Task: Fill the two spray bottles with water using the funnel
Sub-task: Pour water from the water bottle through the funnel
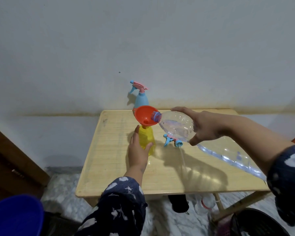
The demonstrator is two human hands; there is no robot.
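The yellow bottle (146, 139) is standing upright mid-worktop (109, 176) toward the far edge, the funnel (144, 114) sitting in its neck. The left hand (138, 151) is gripping its body; the right hand (203, 126) is holding the water bottle (175, 124) tilted, long axis running leftward, mouth over the funnel's rim. The blue bottle (140, 97) is waiting at the far edge

Head-worn, angled down over table (109, 184)

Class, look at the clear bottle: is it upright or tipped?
Tipped. The right hand holds the clear bottle nearly on its side, its mouth resting at the funnel rim.
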